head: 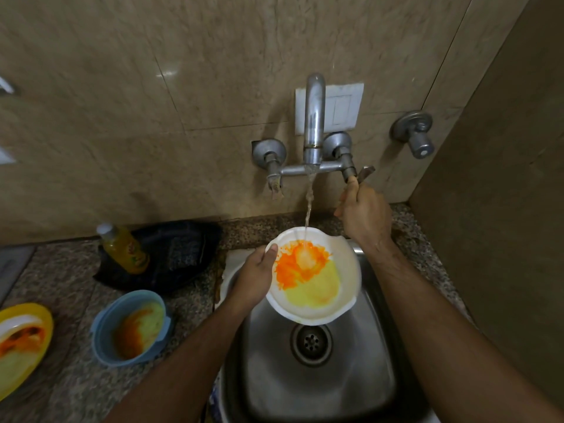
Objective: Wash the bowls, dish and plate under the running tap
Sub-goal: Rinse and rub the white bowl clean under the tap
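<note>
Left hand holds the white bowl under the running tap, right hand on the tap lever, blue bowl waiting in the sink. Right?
One thing is off: the blue bowl is on the counter left of the sink, not in it, as the head view shows. The rest holds.

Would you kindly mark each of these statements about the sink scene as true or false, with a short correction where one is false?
1. Water from the tap falls onto the white dish. True.
2. The left hand holds the white dish by its rim. True.
3. The right hand rests in the sink. False: it grips the right tap handle.
4. The blue bowl is clean. False: orange and yellow residue shows inside it.
5. The blue bowl stands on the counter, to the left of the sink. True.
6. The yellow bottle lies in the sink. False: it stands on the counter near the wall.
</note>
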{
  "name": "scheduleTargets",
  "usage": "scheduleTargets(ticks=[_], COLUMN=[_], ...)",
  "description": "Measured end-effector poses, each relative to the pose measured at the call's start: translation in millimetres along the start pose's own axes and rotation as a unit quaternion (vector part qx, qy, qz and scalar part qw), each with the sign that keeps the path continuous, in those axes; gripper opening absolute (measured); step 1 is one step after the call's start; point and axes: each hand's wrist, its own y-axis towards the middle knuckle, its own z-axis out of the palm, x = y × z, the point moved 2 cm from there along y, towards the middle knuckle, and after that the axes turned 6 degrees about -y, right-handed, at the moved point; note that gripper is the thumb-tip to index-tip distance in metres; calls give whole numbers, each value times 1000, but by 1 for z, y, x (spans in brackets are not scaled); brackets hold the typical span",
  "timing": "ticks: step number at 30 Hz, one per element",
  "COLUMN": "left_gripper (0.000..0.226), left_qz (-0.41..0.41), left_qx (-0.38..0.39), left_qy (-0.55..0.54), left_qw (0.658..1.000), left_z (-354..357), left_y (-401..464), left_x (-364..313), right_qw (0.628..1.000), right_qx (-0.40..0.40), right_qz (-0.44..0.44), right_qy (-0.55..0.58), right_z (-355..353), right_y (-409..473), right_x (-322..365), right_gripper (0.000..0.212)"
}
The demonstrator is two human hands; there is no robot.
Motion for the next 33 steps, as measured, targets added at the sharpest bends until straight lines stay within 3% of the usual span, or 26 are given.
scheduleTargets(ticks=[5, 8, 12, 16, 20, 24, 26, 29, 33], left_gripper=[52, 53, 40, 38, 46, 55, 49, 40, 32], left_qz=[-2, -7, -26, -57, -101, -164, -145, -91, -38], left_qx=[17, 23, 38, 62, 67, 86, 64, -28, -29], left_qy=[-7, -11, -46, -83, -103, -205, -214, -161, -99], left_qw=[1000, 1000, 998, 993, 987, 961, 964, 982, 994], left_z=[1, 2, 9, 20, 31, 46, 52, 49, 45], left_y=[0, 1, 1, 5, 11, 9, 6, 7, 12], left_x=[-2, -5, -18, -25, -24, -18, -19, -21, -29], right_qw=[998, 989, 975, 937, 956, 971, 974, 978, 993], right_qx=[36, 104, 219, 340, 283, 225, 207, 188, 46], right_qz=[12, 36, 38, 71, 66, 77, 88, 84, -42], right_qy=[55, 101, 21, -30, -30, -26, -6, -21, -101], right_z=[0, -4, -7, -4, -9, -8, -6, -1, -2], right_y=[0, -4, -23, -39, -41, -45, -49, -59, -68], right_x=[-4, -9, -36, -62, -74, -84, -87, -84, -69], right_gripper=[50, 42, 51, 42, 28, 26, 26, 28, 44])
